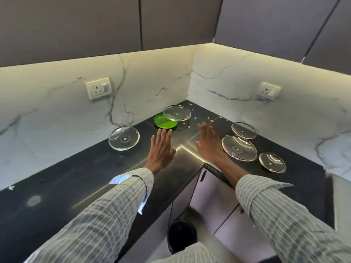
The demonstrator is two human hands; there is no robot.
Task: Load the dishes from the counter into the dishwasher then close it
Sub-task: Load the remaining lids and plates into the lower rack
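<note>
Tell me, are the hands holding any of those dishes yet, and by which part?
Nothing is held. The left hand and right hand are both open, fingers straight, over the counter.

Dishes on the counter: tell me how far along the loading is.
Nothing looks loaded: five glass lids, the nearest at, and a green plate sit on the counter. One lid leans on that plate. Both hands, left and right, hover open, holding nothing. No dishwasher is in view, so loading and closing all remain.
</note>
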